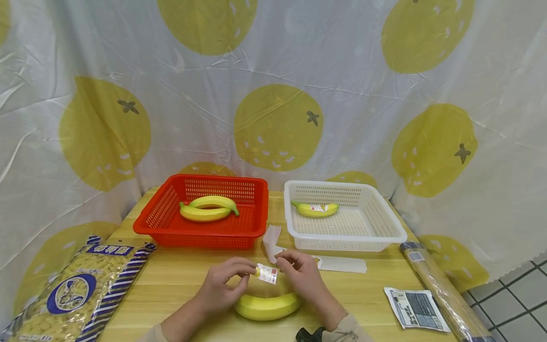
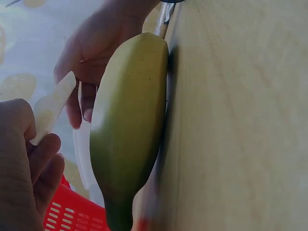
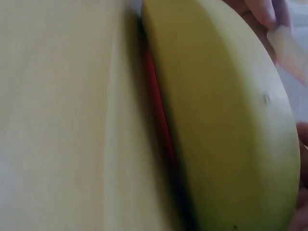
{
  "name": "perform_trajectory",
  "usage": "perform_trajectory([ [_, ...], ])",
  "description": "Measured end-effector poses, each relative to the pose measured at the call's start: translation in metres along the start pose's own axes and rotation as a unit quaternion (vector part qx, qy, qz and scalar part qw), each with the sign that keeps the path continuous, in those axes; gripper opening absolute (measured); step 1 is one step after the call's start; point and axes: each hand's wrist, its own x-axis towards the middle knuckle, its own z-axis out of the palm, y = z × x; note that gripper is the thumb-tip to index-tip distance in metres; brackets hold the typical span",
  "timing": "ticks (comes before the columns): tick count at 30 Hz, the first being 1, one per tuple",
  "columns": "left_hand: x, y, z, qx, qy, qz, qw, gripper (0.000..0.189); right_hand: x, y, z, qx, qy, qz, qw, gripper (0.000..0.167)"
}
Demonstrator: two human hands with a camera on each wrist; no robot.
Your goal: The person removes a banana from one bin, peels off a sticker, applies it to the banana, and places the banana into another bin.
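A white sticker with red print and a small yellow picture is stretched between both hands above a yellow banana. My left hand pinches its left end between thumb and fingers. At the other end, my right hand has thumb and forefinger at the sticker's edge and seems to pinch it; the contact is partly hidden. Lying on the wooden table, the banana is below the hands and apart from the sticker. In the right wrist view, the banana covers much of the hands.
A red basket with two bananas stands behind left, a white basket with one stickered banana behind right. Backing strips lie before them. A pasta bag is left; a white packet and a long package are right.
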Motion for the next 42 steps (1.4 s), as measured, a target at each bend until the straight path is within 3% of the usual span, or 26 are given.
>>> perform_trajectory([
  [3,0.000,0.000,0.000,-0.002,-0.008,0.020,0.9998,0.033,0.000,-0.003,-0.004,0.021,-0.066,0.037,0.9969,0.022],
  [6,-0.005,-0.003,0.000,-0.003,-0.028,0.019,0.9994,0.035,0.000,-0.001,-0.006,0.027,-0.090,0.044,0.9946,0.019],
  [8,-0.007,-0.003,-0.001,0.000,-0.053,0.004,0.9986,0.041,0.000,-0.001,-0.006,0.029,-0.090,0.042,0.9946,0.014],
  [10,-0.009,-0.001,-0.001,0.001,-0.097,-0.041,0.9944,0.056,-0.001,-0.002,-0.007,0.026,-0.082,0.037,0.9956,0.011],
  [12,-0.010,0.001,-0.001,0.004,-0.152,-0.097,0.9836,0.080,-0.001,-0.002,-0.009,0.009,-0.070,0.032,0.9970,0.010],
  [14,-0.012,0.003,-0.001,0.007,-0.201,-0.156,0.9670,0.106,-0.001,-0.003,-0.010,-0.012,-0.058,0.029,0.9978,0.009],
  [16,-0.014,0.005,-0.002,0.006,-0.235,-0.201,0.9511,0.121,-0.001,-0.004,-0.012,-0.033,-0.044,0.031,0.9980,0.009],
  [19,-0.015,0.007,-0.002,0.005,-0.253,-0.243,0.9365,0.126,-0.002,-0.006,-0.015,-0.030,-0.023,0.032,0.9988,0.006],
  [22,-0.015,0.007,-0.003,0.008,-0.249,-0.269,0.9303,0.119,-0.003,-0.007,-0.018,-0.006,-0.018,0.030,0.9993,0.005],
  [30,-0.015,0.002,-0.005,0.038,-0.225,-0.288,0.9300,0.094,-0.007,-0.001,-0.011,-0.013,-0.072,-0.021,0.9971,0.005],
  [34,-0.016,0.002,-0.003,0.049,-0.175,-0.284,0.9415,0.050,-0.009,0.001,-0.007,-0.021,-0.090,-0.057,0.9941,0.005],
  [37,-0.016,0.000,-0.001,0.052,-0.146,-0.253,0.9550,0.019,-0.011,0.000,-0.006,-0.024,-0.104,-0.083,0.9909,0.005],
  [40,-0.015,-0.001,0.001,0.056,-0.135,-0.216,0.9653,0.021,-0.011,-0.002,-0.005,-0.021,-0.111,-0.106,0.9879,0.005],
  [42,-0.015,0.000,0.002,0.052,-0.132,-0.211,0.9673,0.023,-0.012,-0.003,-0.005,-0.019,-0.112,-0.114,0.9869,0.006],
])
